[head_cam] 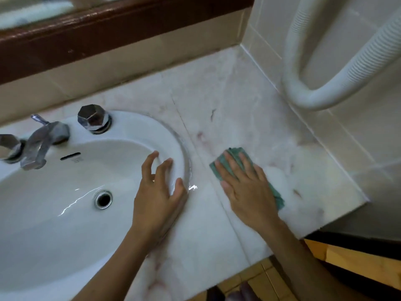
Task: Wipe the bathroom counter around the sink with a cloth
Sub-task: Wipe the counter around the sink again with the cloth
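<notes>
- The cloth [235, 156] is green, folded into a small pad, lying flat on the counter [227, 109] just right of the sink [130, 127], between the basin rim and the tiled side wall.
- Right hand [245, 183] sits on top of it, palm down, fingers spread and nearly straight. It's pressing rather than gripping, and only the cloth's front and right edges poke out from under it.
- Left hand [160, 192] is empty, open with loosely curled fingers, resting on the sink's right rim. Looks like it's just bracing.
- Handling-wise I'd guess the cloth is light, soft and floppy, so it'll bunch or unfold if you drag it by one corner. A flat palm over the middle, like here, seems the best hold: pressure spreads out and the folds stay together.
- Can't tell if it's wet. There's a pale hazy patch on the counter beside the hand that might be foam or just blur, hard to say.
- The counter is polished marble-looking stone, so the pad should slide easily. It could slip out from under the fingers on a quick stroke.
- For the narrow strip right against the rim, pinching the pad's edge with the fingertips would probably give better control.
- The tap [41, 146] area behind the basin looks fiddly.
</notes>
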`<action>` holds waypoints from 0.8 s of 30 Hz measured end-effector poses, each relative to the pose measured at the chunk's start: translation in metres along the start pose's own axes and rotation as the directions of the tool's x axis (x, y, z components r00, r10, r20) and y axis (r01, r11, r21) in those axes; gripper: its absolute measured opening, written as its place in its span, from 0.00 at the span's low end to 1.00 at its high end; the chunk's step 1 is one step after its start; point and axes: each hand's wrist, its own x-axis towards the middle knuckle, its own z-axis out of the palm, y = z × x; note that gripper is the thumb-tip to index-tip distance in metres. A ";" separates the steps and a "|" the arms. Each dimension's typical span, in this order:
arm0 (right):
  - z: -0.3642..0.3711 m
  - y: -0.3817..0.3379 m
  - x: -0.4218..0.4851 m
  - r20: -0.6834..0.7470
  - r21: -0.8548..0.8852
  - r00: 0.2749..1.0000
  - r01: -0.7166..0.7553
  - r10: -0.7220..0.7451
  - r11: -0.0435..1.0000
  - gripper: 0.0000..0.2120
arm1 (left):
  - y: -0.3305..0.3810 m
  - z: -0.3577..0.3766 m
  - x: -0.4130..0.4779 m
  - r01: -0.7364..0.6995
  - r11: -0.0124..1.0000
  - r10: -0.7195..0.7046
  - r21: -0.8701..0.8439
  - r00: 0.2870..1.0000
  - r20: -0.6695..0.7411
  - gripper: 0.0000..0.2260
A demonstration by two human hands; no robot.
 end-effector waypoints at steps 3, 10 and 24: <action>-0.013 0.051 -0.008 -0.058 -0.049 0.978 -0.205 0.202 0.978 0.24 | -0.002 0.002 0.000 -0.004 1.000 0.004 -0.006 1.000 -0.001 0.21; -0.032 0.075 0.127 -0.076 0.040 0.882 -0.463 0.465 0.885 0.25 | -0.005 0.005 -0.001 -0.020 1.000 0.020 -0.007 1.000 -0.022 0.20; -0.011 0.050 -0.089 -0.007 -0.084 0.946 -0.324 0.325 0.942 0.25 | -0.004 0.002 -0.004 0.015 0.998 -0.014 -0.060 1.000 0.009 0.17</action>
